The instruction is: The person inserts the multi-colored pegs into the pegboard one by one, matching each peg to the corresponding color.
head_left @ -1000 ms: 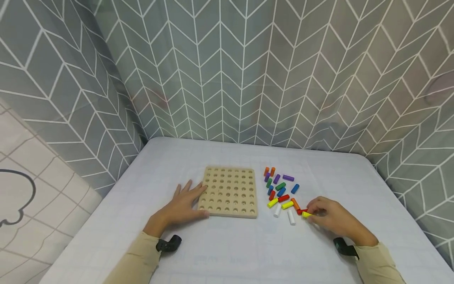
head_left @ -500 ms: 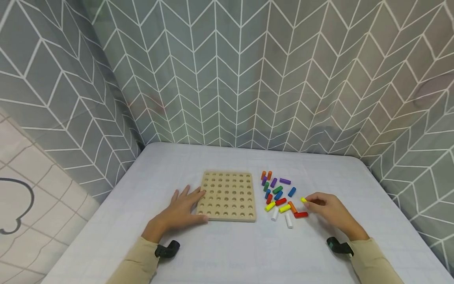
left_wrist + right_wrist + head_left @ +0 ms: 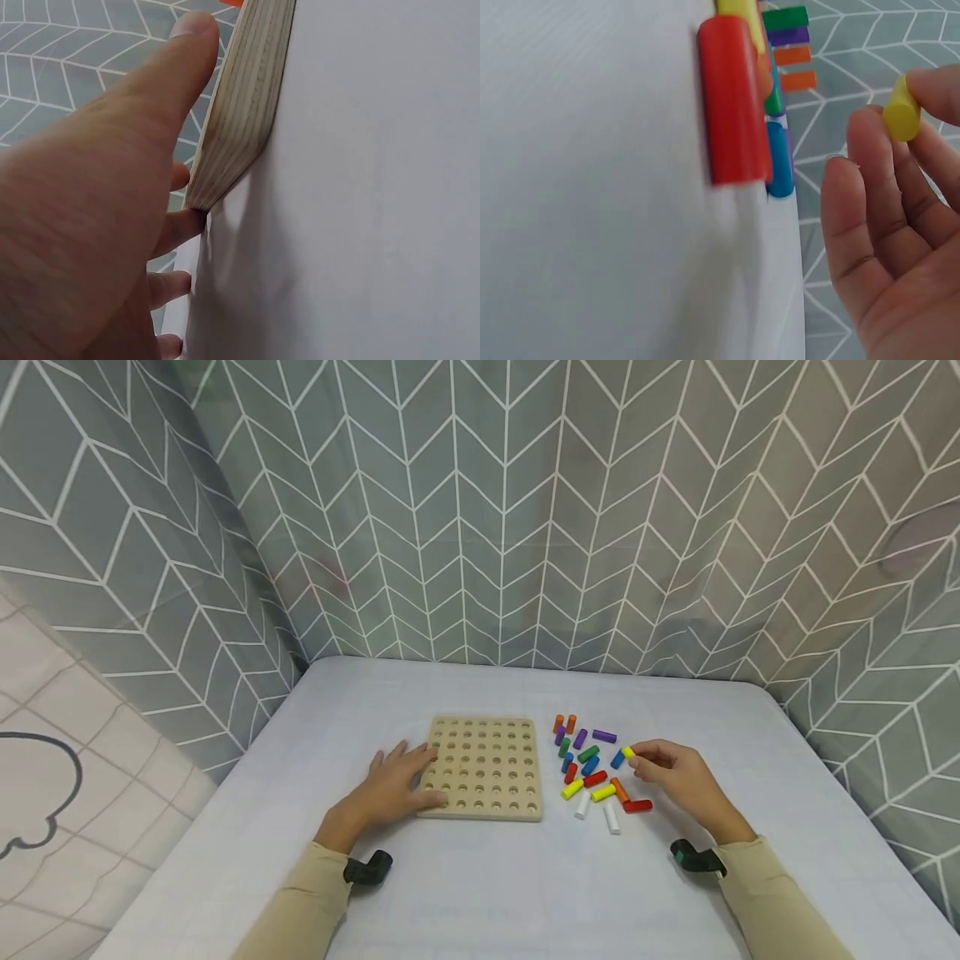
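Note:
My right hand pinches a yellow peg between thumb and fingers, raised off the table beside a blue peg. A wooden pegboard with rows of round holes lies flat in the middle of the table. At its left side, my left hand rests with fingers spread, the thumb over the board's near left corner and fingertips at its left edge. The left wrist view shows the layered side of the board next to that thumb. A red peg lies nearest the right wrist camera.
Right of the board lie several loose pegs, among them a purple peg, a green peg, an orange peg and a white peg. The white-covered table ends at a patterned curtain.
My right hand has picked the yellow peg up from near the red one and carried it away from me and leftward. The left hand stays at the board.

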A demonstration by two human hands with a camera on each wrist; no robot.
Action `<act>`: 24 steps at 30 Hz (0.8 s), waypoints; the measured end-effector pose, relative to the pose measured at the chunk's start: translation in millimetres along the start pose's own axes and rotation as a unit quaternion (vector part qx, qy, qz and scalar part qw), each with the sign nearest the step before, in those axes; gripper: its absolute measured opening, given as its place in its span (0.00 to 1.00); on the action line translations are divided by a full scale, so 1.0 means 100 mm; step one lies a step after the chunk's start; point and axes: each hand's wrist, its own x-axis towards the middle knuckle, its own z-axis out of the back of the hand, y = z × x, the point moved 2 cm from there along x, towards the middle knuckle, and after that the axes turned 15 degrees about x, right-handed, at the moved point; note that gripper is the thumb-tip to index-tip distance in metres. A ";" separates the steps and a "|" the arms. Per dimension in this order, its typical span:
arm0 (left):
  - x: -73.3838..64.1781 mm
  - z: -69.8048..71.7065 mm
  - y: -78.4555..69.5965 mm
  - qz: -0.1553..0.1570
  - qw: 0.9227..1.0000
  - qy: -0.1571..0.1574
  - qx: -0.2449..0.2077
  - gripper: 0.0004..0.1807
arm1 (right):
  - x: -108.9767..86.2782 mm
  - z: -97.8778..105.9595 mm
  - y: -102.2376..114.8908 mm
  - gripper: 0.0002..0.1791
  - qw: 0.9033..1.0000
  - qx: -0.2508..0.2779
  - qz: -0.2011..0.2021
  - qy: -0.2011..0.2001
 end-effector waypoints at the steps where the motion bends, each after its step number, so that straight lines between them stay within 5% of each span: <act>1: 0.02 0.02 0.00 0.001 1.000 -0.001 0.000 0.52 | 0.03 -0.02 0.02 0.23 1.000 0.006 0.003 0.003; 18: 0.13 0.00 0.03 -0.001 1.000 0.001 -0.004 0.54 | 0.36 -0.23 0.23 0.28 0.999 0.025 0.044 0.007; 24: 0.13 -0.04 0.05 -0.010 1.000 -0.009 -0.015 0.54 | 0.51 -0.31 0.30 0.25 0.996 0.081 0.032 0.021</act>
